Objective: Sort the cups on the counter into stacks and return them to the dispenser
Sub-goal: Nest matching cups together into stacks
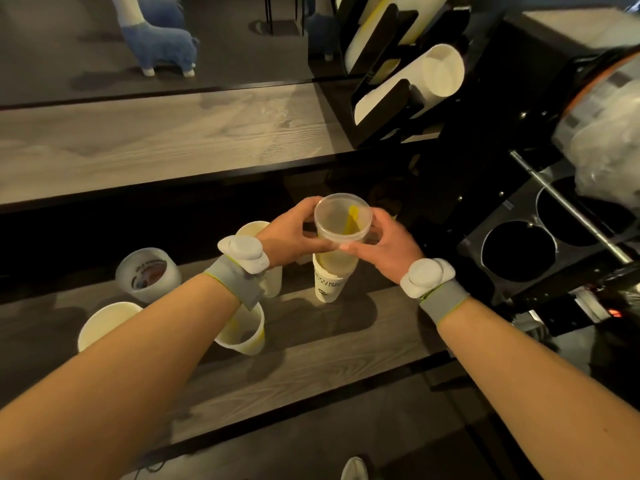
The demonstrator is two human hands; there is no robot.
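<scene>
A clear plastic cup (341, 218) with a yellow mark inside is held between my left hand (294, 233) and my right hand (384, 249), above a white paper cup (329, 280) with printed text that stands on the counter (311, 358). More cups stand on the counter to the left: a frosted cup with a printed label (147, 273), a white cup (104, 323), a white-and-yellow cup (242, 332) under my left wrist, and another white cup (254, 230) behind my left hand. The black cup dispenser (398, 81) at the upper right holds slanted stacks of white cups (440, 69).
A raised wooden bar top (156, 140) runs behind the counter. To the right is a black machine with round holes (519, 251) and a metal bar (568, 206). A plastic-wrapped bundle (602, 140) hangs at the far right. A blue toy animal (159, 39) stands on the floor beyond.
</scene>
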